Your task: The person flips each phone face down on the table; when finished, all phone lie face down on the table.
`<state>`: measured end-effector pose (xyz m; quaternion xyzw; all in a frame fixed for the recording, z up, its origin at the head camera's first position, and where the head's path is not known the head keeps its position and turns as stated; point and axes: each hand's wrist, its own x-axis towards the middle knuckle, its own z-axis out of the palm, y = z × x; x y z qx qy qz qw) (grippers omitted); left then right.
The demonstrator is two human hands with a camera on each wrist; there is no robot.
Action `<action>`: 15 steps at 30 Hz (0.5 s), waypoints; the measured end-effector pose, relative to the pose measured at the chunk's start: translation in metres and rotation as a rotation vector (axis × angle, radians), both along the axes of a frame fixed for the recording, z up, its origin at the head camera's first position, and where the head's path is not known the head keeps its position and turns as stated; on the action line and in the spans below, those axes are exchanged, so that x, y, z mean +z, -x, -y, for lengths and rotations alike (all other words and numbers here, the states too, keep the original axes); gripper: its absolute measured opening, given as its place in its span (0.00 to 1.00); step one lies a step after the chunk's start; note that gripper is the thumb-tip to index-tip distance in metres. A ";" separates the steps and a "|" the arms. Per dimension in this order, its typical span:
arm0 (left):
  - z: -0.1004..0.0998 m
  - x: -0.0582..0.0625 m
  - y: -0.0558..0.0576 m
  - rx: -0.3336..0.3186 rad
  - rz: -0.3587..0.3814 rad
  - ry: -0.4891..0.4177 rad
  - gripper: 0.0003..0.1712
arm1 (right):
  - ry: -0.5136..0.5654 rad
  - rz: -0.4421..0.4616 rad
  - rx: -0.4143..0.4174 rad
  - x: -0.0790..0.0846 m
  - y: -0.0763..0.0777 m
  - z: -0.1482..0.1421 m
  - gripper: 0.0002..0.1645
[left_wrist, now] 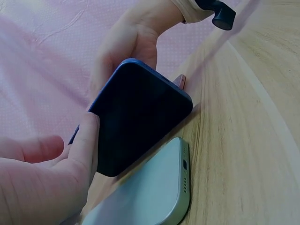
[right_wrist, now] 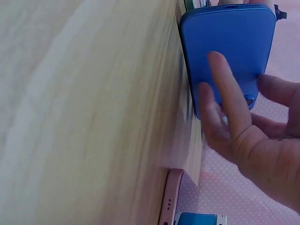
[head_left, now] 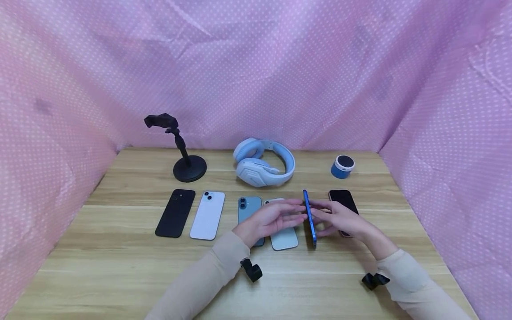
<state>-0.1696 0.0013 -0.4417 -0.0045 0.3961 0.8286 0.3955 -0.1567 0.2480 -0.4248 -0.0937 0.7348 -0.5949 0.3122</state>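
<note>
A blue phone stands on its long side between my two hands, its dark screen towards the left and its blue back towards the right. My left hand holds it with fingers against the screen near the far end. From the other side my right hand grips it, one digit at the upper edge and a finger extended over the back. Whether its lower edge touches the table I cannot tell. Beneath my left hand lies a pale green phone, beside a teal phone.
A pink phone lies under my right hand. Further left are a black phone and a white phone. Along the back stand a black phone stand, white-and-blue headphones and a small blue speaker. Pink dotted cloth surrounds the table.
</note>
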 end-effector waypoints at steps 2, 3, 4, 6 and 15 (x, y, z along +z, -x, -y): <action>-0.001 0.000 0.000 -0.008 -0.005 0.000 0.23 | 0.009 -0.007 -0.009 0.002 -0.001 0.000 0.42; -0.001 0.000 0.000 -0.013 -0.006 -0.001 0.23 | 0.007 -0.012 -0.013 0.002 -0.001 -0.001 0.43; -0.002 0.000 0.000 -0.019 -0.010 -0.001 0.23 | 0.008 -0.015 -0.016 0.003 -0.001 -0.001 0.43; -0.003 -0.001 0.000 -0.029 -0.017 0.002 0.24 | 0.010 -0.024 -0.019 0.003 -0.002 -0.001 0.43; -0.009 0.005 -0.003 -0.041 -0.002 0.010 0.23 | 0.025 -0.063 -0.036 0.004 -0.001 -0.004 0.43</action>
